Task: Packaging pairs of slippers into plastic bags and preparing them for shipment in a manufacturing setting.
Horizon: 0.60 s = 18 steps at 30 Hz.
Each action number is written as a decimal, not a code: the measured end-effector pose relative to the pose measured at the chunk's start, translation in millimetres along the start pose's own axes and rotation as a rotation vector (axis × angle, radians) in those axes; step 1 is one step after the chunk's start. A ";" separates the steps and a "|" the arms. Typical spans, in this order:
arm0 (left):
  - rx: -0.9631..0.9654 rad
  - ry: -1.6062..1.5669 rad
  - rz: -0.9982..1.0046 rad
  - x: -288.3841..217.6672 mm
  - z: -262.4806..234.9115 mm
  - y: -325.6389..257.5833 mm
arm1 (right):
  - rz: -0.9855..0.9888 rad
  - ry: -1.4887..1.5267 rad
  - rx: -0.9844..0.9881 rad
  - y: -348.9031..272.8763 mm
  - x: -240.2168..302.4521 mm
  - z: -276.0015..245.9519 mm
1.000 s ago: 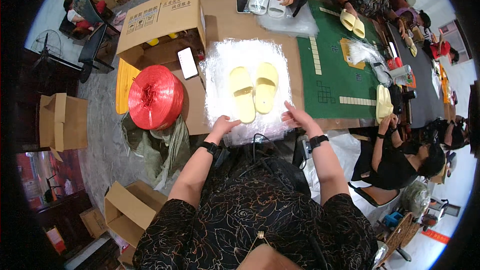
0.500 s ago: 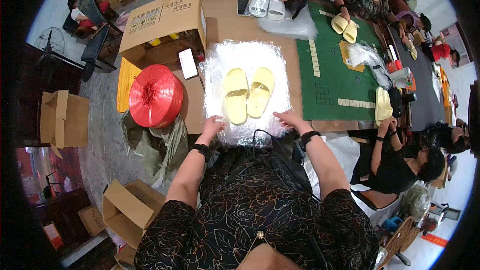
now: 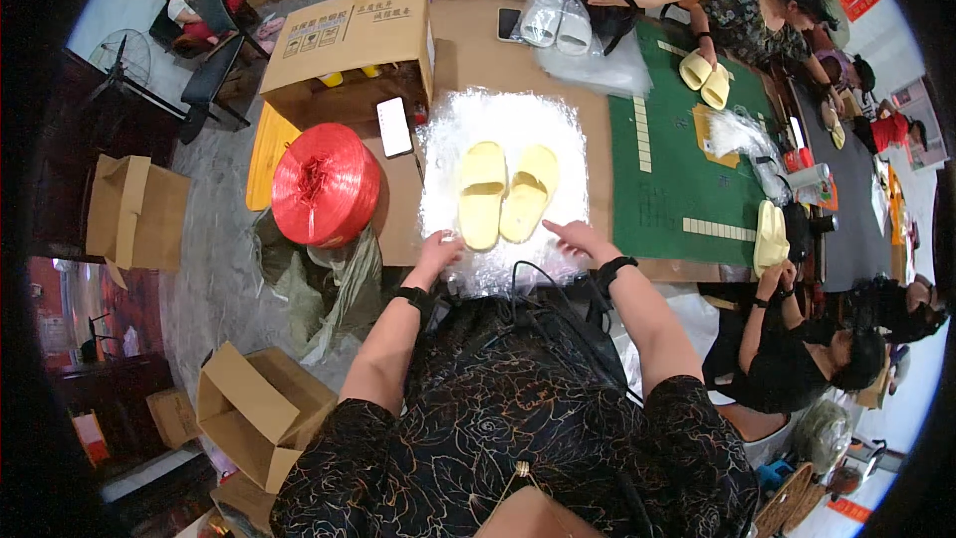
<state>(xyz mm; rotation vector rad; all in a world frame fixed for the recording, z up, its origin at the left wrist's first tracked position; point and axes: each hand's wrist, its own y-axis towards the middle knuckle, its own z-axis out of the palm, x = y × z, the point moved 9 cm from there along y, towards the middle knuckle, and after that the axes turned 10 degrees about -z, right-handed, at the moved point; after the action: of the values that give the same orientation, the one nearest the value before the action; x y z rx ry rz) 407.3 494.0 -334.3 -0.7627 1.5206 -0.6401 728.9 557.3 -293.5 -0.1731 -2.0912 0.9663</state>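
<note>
A pair of yellow slide slippers, the left one [image 3: 482,196] and the right one [image 3: 530,193], lies side by side with toes pointing away from me. They rest on a shiny layer of clear plastic, perhaps stacked bags [image 3: 445,125]. My left hand [image 3: 440,251] is at the near left edge of the plastic, beside the left slipper's heel, fingers slightly apart. On the other side, my right hand [image 3: 578,237] hovers by the near right edge with thumb and fingers spread. Neither hand holds anything that I can see.
A red twine spool [image 3: 329,184] and an opened carton [image 3: 349,35] stand left of the plastic, near a white phone [image 3: 394,127]. Right lies a green mat [image 3: 647,199] with more slippers [image 3: 705,78]. Several co-workers handle footwear around the table.
The whole view has shifted slightly, so the scene sits further right and lower. Both hands have come a little closer to the slippers, which remain on the plastic.
</note>
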 end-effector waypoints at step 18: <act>-0.257 0.116 0.169 -5.8 -27.5 1.6 | -0.086 0.080 0.006 28.6 -8.6 -1.0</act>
<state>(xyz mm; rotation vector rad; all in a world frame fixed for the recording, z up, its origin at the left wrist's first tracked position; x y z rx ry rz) 380.0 498.5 -329.4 -0.7900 1.7755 -0.3719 729.7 574.2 -318.2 -0.1157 -2.0060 0.8991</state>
